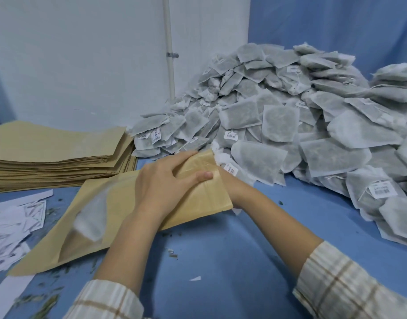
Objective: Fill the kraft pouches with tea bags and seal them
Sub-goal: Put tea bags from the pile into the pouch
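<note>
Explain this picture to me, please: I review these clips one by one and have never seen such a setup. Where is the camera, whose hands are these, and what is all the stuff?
No machine here: a person works with bare hands, and the one picture comes from a camera worn on the head, looking forward and down.

On the blue table lies a brown paper pouch with a clear window; something pale, probably a tea bag, shows through it. The left hand rests on the pouch's open end, thumb and fingers holding the paper. The right hand is mostly hidden behind that end, so I cannot tell its grip; it may be pushing bags inside.

To the right is a big heap of tea bags with small labels on strings. At the left sits a stack of empty pouches, and nearer, loose paper slips.
</note>
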